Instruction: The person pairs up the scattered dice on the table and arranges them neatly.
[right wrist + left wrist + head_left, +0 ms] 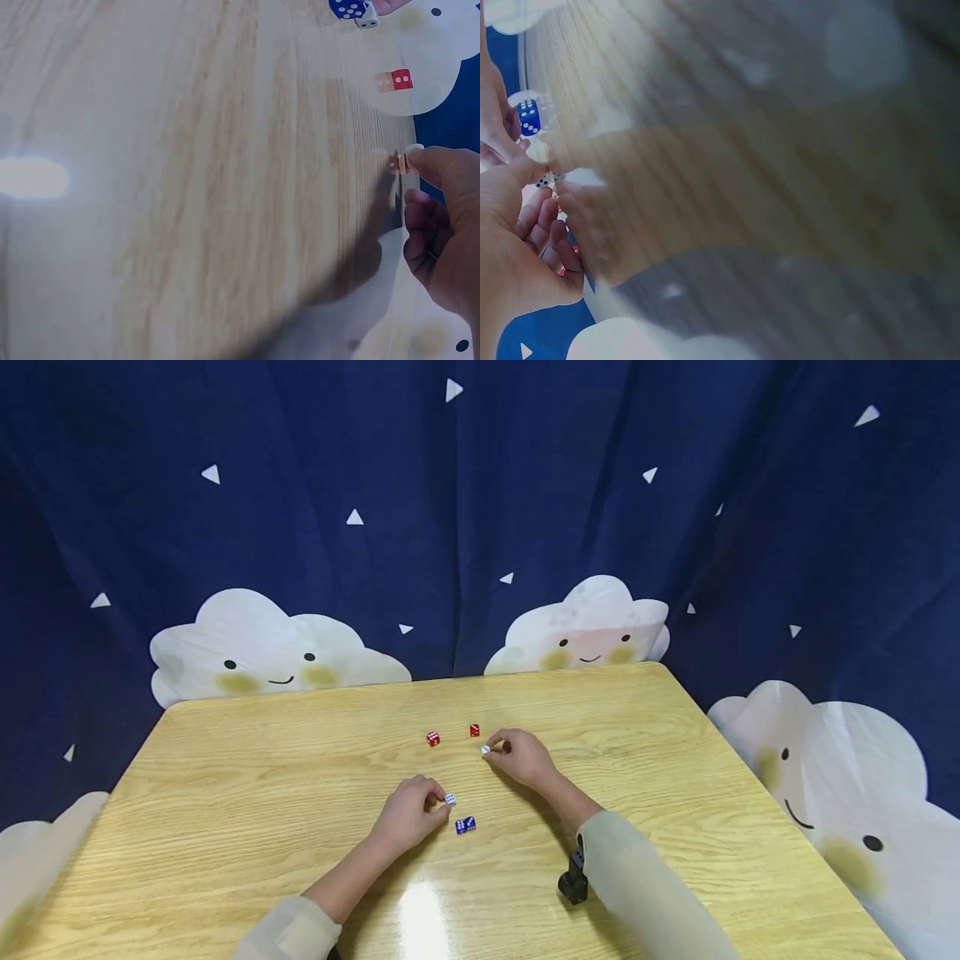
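Note:
Between thumb and forefinger my left hand (408, 810) pinches a white die (450, 799) with dark pips; the left wrist view shows this white die (544, 181) at the fingertips. Two blue dice (466, 825) lie side by side just right of that thumb. Farther forward, my right hand (525, 758) pinches another white die (485, 749); in the right wrist view the thumb covers most of this die (414, 148). A red die (474, 730) sits just beyond the right fingertips. Another red die (432, 738) is to its left.
The dice are on a glossy wooden table (262, 777) with a bright light reflection near the front. A dark blue curtain (450, 485) with white clouds and triangles hangs behind it. A black wrist camera (573, 881) hangs at the right sleeve.

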`<state>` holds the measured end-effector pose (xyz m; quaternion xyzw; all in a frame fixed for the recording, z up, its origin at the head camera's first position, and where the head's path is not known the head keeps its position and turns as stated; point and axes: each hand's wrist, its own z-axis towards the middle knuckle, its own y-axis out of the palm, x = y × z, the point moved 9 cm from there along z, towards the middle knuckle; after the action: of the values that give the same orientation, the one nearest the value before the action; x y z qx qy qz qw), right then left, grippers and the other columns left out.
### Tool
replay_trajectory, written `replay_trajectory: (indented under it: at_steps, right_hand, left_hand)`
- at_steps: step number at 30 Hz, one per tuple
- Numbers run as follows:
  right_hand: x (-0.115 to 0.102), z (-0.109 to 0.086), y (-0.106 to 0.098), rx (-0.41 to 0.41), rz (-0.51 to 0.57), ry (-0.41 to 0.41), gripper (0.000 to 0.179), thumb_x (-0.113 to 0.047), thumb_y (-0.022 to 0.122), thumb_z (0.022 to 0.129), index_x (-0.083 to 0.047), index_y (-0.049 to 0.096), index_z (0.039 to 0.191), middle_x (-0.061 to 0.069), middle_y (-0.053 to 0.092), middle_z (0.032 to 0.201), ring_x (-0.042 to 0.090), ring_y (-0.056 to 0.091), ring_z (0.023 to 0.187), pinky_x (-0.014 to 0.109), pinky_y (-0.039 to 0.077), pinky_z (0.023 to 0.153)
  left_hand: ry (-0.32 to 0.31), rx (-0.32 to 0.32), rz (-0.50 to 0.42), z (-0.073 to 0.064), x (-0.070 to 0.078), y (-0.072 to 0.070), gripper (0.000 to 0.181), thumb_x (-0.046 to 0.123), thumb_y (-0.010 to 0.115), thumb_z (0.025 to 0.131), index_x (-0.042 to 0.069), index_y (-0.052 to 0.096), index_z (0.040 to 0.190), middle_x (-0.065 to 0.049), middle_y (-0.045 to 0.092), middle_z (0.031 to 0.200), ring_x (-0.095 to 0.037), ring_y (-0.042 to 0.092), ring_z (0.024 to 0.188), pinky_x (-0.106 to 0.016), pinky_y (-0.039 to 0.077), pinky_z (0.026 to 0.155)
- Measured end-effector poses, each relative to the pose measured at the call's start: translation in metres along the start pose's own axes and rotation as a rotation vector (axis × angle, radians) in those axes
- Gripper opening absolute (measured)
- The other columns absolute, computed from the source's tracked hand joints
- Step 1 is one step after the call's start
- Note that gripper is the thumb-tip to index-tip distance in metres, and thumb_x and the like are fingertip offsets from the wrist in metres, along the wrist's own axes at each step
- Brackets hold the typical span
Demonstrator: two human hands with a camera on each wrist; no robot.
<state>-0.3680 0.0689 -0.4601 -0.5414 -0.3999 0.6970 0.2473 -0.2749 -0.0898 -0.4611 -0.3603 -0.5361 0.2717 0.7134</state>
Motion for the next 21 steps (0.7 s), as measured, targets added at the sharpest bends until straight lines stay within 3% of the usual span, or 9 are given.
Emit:
replay_trajectory:
  at_steps: [21]
  right_hand:
    - [-0.009,-0.014,0.002,-0.001,0.018,-0.064,0.017,-0.032,0.064,0.078,-0.019,0.065,0.089,-0.005,0.053,0.064,0.008,0.046,0.056,0.023,0.037,0.052]
  left_hand:
    - [-0.002,-0.008,-0.006,0.0,0.001,-0.001,0.015,0.026,0.066,0.075,0.013,0.06,0.079,0.003,0.049,0.071,-0.01,0.04,0.067,-0.021,0.034,0.059]
